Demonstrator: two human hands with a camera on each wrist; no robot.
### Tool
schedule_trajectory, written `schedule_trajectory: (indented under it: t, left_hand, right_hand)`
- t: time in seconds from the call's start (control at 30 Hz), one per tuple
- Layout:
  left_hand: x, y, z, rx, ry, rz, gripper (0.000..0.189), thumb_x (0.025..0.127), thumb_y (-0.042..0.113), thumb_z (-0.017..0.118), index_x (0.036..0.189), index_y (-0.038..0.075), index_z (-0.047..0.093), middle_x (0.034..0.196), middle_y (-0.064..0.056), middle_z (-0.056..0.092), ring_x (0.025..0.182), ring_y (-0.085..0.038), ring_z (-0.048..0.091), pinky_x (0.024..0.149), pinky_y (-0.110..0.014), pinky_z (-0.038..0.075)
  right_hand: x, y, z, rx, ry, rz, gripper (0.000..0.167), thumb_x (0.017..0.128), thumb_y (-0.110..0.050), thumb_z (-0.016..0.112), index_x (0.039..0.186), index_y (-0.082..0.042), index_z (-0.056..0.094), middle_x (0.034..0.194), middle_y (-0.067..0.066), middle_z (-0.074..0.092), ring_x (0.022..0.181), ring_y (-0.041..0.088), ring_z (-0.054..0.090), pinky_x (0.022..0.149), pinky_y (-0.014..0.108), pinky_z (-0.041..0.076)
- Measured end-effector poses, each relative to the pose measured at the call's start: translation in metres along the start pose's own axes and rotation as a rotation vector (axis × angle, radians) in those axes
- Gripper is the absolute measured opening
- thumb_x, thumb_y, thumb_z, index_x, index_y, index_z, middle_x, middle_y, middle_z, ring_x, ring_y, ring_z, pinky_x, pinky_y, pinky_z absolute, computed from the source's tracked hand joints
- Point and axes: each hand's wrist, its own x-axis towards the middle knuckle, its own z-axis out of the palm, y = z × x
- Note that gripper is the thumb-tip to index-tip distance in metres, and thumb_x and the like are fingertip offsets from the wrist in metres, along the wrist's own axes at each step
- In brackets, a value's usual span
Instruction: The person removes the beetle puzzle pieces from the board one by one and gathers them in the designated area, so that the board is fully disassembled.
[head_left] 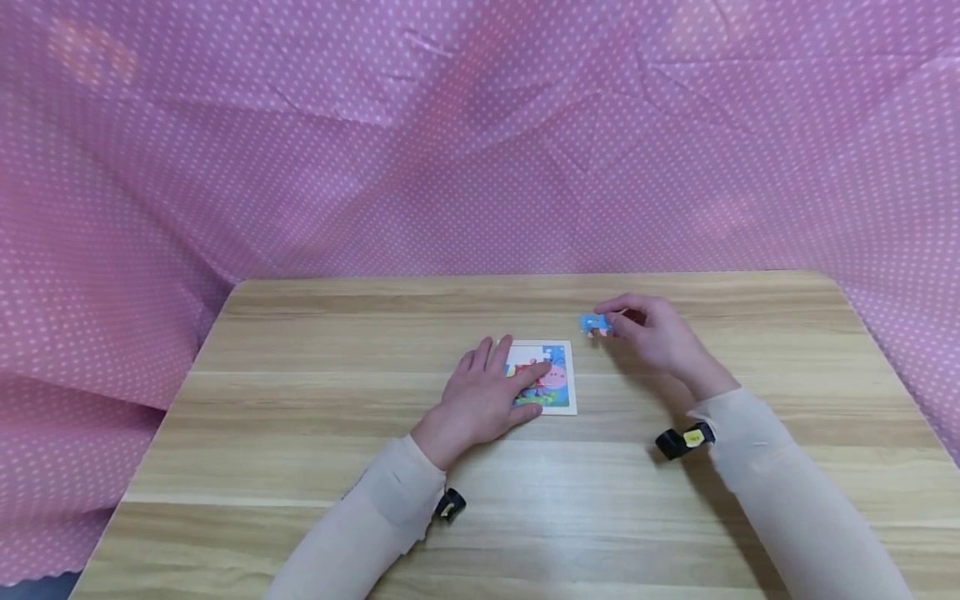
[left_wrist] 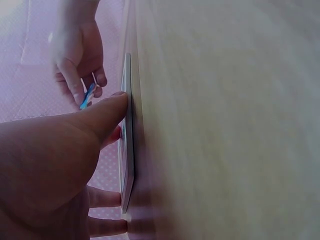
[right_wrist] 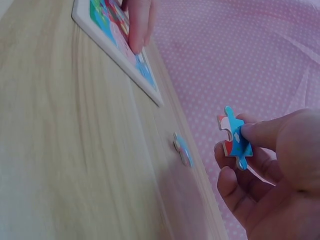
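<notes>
A jigsaw board [head_left: 573, 383] with a white frame and a cartoon pig picture lies flat on the table. White backing shows at the picture's upper part. My left hand [head_left: 482, 396] rests over its left side, fingers spread and thumb along the near edge. Beyond the board's right far corner, my right hand [head_left: 660, 337] pinches a blue jigsaw piece [right_wrist: 238, 142] with red and white patches between thumb and fingers, raised above the table. A second jigsaw piece [right_wrist: 183, 150] lies on the tabletop below it, between the right hand and the board.
The wood-grain table [head_left: 315, 375] has rounded far corners. A pink polka-dot cloth [head_left: 480, 167] hangs behind it and down both sides. Black wrist cameras are strapped to the left sleeve [head_left: 352, 517] and the right sleeve [head_left: 795, 492].
</notes>
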Motion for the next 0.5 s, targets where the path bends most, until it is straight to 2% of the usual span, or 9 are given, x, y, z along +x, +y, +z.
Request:
schedule_trajectory:
  t: [0.2, 0.5]
  left_hand:
    - [0.0, -0.001, 0.0, -0.005, -0.002, -0.009, 0.063, 0.108, 0.061, 0.053, 0.167, 0.049, 0.034, 0.18, -0.019, 0.016, 0.166, -0.048, 0.018, 0.132, -0.064, 0.023]
    - [0.0, 0.0, 0.0, -0.007, 0.007, -0.005, 0.063, 0.108, 0.061, 0.055, 0.166, 0.05, 0.036, 0.18, -0.019, 0.018, 0.165, -0.048, 0.02, 0.131, -0.067, 0.023]
  right_hand:
    - [0.001, 0.01, -0.004, -0.002, 0.013, -0.003, 0.029, 0.111, -0.014, 0.059, 0.135, -0.009, 0.073, 0.108, 0.015, 0.073, 0.09, 0.025, 0.063, 0.072, 0.025, 0.053]
    - [0.003, 0.018, -0.007, -0.011, 0.019, 0.022, 0.029, 0.111, -0.012, 0.059, 0.136, -0.005, 0.072, 0.114, 0.019, 0.075, 0.093, 0.023, 0.065, 0.073, 0.024, 0.054]
